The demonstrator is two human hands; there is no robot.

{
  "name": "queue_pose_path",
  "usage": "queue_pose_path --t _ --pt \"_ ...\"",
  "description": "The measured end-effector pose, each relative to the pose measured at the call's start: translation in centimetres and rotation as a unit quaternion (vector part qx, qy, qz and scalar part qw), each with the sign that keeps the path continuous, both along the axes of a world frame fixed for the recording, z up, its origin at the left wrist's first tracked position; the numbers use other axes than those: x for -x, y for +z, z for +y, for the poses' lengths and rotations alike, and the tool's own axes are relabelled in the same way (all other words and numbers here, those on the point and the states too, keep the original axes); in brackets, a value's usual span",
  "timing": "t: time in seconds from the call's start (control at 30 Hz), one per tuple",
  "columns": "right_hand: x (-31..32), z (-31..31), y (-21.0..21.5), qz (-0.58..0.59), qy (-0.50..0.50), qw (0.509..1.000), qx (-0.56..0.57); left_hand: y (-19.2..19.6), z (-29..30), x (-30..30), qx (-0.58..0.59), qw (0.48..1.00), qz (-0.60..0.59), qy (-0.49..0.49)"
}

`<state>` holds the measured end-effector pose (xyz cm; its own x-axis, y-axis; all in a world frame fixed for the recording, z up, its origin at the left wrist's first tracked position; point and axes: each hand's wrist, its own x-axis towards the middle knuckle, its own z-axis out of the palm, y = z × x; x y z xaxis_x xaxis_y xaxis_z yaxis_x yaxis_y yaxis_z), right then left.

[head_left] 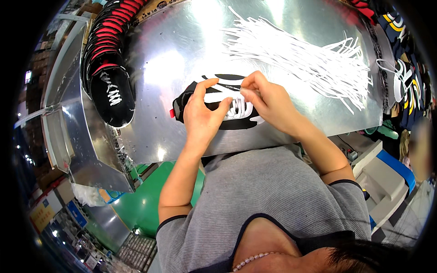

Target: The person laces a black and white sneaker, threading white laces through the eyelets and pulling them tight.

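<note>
A black shoe upper (234,124) with white lacing lies on the metal tabletop in front of me, its red tab at the left end. My left hand (200,117) grips the upper's left part, thumb on the white lacing and index finger across toward the far side; its other fingers are hidden. At the right of the lace rows, my right hand (272,102) has thumb and forefinger pinched on a white shoelace (237,108). The lace end between those fingertips is too small to make out.
A big bundle of loose white shoelaces (300,57) spreads across the far right of the metal table (159,109). On the left a long row of nested black-and-red shoe uppers (111,98) runs away from me. More dark uppers with yellow stripes (409,95) hang beyond the right edge.
</note>
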<state>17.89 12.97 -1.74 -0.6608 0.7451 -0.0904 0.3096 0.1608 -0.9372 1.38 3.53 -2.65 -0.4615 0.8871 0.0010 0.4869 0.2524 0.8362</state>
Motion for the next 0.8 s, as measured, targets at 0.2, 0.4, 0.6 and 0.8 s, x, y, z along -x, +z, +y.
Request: queue_pose_path --t 0.2,0.4,0.6,0.8 --pt "-0.5 -0.1 0.2 -0.053 0.050 0.995 -0.075 1.0 0.0 -0.3 0.033 0.999 -0.036 -0.004" --pt "1.2 -0.8 -1.0 -0.118 0.083 0.952 -0.269 -0.6 -0.6 -0.5 -0.021 0.995 -0.101 0.009" --pt "3.7 -0.5 -1.7 -0.083 0.097 0.948 -0.292 -0.1 -0.6 -0.5 -0.050 0.992 -0.113 0.024" --pt "-0.5 0.3 2.6 -0.136 0.075 0.981 -0.116 -0.5 -0.8 0.7 -0.013 0.985 -0.172 0.005"
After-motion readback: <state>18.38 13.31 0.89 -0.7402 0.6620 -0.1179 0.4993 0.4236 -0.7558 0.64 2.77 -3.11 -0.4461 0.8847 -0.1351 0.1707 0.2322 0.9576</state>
